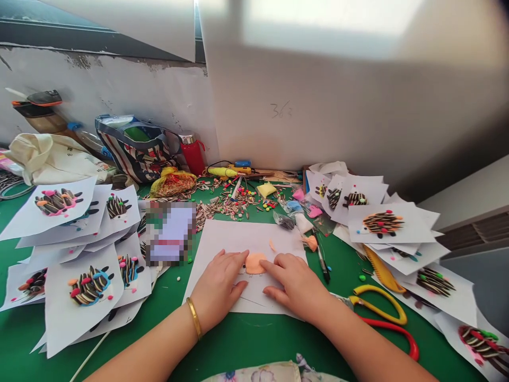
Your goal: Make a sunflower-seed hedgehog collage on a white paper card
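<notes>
A white sheet of paper (222,233) lies on the green table, with a flat orange clay patch (254,262) near its middle, over a small drawing with little feet. My left hand (218,284) rests on the paper, its fingertips at the patch's left edge, fingers spread from the thumb. On the other side, my right hand (296,284) touches the patch's right edge with its index finger, thumb apart below. Neither hand grips anything. A small orange strip (272,245) lies on the sheet above the patch.
Stacks of seed-decorated cards stand left (85,318) and right (389,223). Yellow-and-red scissors (382,305) and a black pen (323,260) lie right of the sheet. Behind are scattered seeds (234,199), clay packets (304,223), a red bottle (193,154) and a striped bag (135,151).
</notes>
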`<state>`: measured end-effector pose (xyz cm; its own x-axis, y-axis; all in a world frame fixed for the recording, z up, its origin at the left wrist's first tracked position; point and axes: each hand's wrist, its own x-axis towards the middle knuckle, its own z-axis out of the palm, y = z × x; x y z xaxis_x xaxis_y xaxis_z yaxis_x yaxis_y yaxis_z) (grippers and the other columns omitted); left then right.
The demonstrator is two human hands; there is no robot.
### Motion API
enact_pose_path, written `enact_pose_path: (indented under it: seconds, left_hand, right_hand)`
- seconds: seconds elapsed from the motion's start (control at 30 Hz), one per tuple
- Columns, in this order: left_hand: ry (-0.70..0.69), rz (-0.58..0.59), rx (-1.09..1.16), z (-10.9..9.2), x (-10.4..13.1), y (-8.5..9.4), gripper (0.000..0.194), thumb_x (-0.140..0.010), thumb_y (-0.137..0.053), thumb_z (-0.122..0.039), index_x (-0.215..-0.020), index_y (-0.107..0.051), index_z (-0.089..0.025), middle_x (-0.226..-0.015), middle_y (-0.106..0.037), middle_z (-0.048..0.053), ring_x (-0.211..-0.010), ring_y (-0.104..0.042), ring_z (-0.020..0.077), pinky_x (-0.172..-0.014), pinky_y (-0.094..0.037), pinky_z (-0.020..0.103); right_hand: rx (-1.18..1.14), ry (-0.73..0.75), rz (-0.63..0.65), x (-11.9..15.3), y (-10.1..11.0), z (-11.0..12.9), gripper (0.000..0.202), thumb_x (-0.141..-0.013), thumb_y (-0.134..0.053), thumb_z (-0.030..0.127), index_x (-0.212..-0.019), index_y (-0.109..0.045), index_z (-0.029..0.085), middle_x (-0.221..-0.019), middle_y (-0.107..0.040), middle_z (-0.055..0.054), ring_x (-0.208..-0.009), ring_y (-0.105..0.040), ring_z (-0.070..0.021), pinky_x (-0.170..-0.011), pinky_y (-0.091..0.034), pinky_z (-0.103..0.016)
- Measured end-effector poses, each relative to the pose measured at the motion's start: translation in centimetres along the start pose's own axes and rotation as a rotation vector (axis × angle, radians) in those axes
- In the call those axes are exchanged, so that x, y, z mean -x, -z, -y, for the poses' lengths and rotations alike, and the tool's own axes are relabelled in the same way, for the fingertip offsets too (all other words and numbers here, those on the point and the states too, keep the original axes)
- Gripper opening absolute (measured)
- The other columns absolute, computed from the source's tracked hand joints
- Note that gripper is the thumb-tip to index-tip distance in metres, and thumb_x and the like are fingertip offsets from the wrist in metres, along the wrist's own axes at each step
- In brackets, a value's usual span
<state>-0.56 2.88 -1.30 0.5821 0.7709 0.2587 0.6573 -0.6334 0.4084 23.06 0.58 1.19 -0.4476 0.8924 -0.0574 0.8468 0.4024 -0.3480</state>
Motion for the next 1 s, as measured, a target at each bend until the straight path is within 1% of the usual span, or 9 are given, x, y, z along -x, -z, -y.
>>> enact_pose_path:
  seconds: [0.2,0.4,0.5,0.63,0.73,0.83,1.0]
  left_hand:
    - [-0.006,-0.004,-0.006,0.1,0.1,-0.1,0.063,-0.084,-0.06,-0.017,-0.142,-0.038,-0.024,-0.132,-0.06,0.008,-0.122,-0.056,0.0249,-0.112,-0.037,0.054]
    - [0.005,-0.009,0.014,0.3,0.1,-0.3,0.065,-0.083,-0.06,-0.017,-0.143,-0.036,-0.024,-0.132,-0.06,0.008,-0.119,-0.058,0.0245,-0.112,-0.037,0.054]
    - [0.01,0.002,0.019,0.2,0.0,-0.3,0.065,-0.083,-0.06,-0.016,-0.143,-0.035,-0.023,-0.131,-0.06,0.009,-0.118,-0.059,0.0248,-0.112,-0.037,0.055]
    - [0.016,-0.008,0.018,0.2,0.0,-0.4,0.066,-0.082,-0.061,-0.016,-0.143,-0.034,-0.022,-0.132,-0.059,0.01,-0.119,-0.058,0.0258,-0.111,-0.038,0.055]
    - [0.008,-0.025,0.018,0.2,0.1,-0.5,0.067,-0.083,-0.06,-0.016,-0.144,-0.033,-0.022,-0.131,-0.06,0.01,-0.119,-0.058,0.0257,-0.111,-0.039,0.054]
    - [0.007,-0.03,0.024,0.3,0.1,-0.6,0.067,-0.083,-0.059,-0.017,-0.144,-0.032,-0.023,-0.131,-0.059,0.01,-0.119,-0.058,0.026,-0.11,-0.039,0.054]
    - [0.016,-0.017,0.033,0.3,0.2,-0.7,0.067,-0.084,-0.059,-0.017,-0.145,-0.031,-0.023,-0.132,-0.059,0.01,-0.12,-0.057,0.0261,-0.112,-0.037,0.055]
  right_hand:
    - [0.002,0.003,-0.033,-0.5,-0.4,0.7,0.055,-0.086,-0.066,0.043,-0.136,-0.049,0.027,-0.108,-0.056,-0.008,-0.101,-0.052,-0.0253,-0.089,-0.041,-0.039]
    - [0.033,0.019,-0.048,-1.6,-1.0,1.7,0.057,-0.084,-0.068,0.047,-0.135,-0.05,0.029,-0.108,-0.055,-0.008,-0.108,-0.049,-0.0283,-0.094,-0.038,-0.043]
    - [0.063,0.021,-0.055,-1.9,-1.1,2.1,0.054,-0.084,-0.067,0.049,-0.133,-0.052,0.03,-0.108,-0.055,-0.008,-0.112,-0.047,-0.0294,-0.097,-0.035,-0.044]
    - [0.087,0.03,-0.09,-2.0,-1.0,2.5,0.053,-0.085,-0.065,0.052,-0.131,-0.054,0.029,-0.106,-0.056,-0.008,-0.107,-0.048,-0.0281,-0.1,-0.033,-0.045]
    - [0.082,0.028,-0.106,-2.1,-1.0,2.7,0.051,-0.085,-0.064,0.053,-0.129,-0.055,0.03,-0.105,-0.056,-0.007,-0.103,-0.048,-0.0267,-0.098,-0.034,-0.043]
    - [0.088,0.026,-0.101,-2.2,-1.1,2.7,0.05,-0.085,-0.063,0.054,-0.129,-0.055,0.031,-0.105,-0.055,-0.007,-0.104,-0.048,-0.0266,-0.097,-0.034,-0.042]
    - [0.096,0.025,-0.111,-2.3,-1.3,2.6,0.053,-0.084,-0.065,0.055,-0.13,-0.056,0.032,-0.105,-0.055,-0.008,-0.105,-0.046,-0.0273,-0.101,-0.031,-0.044]
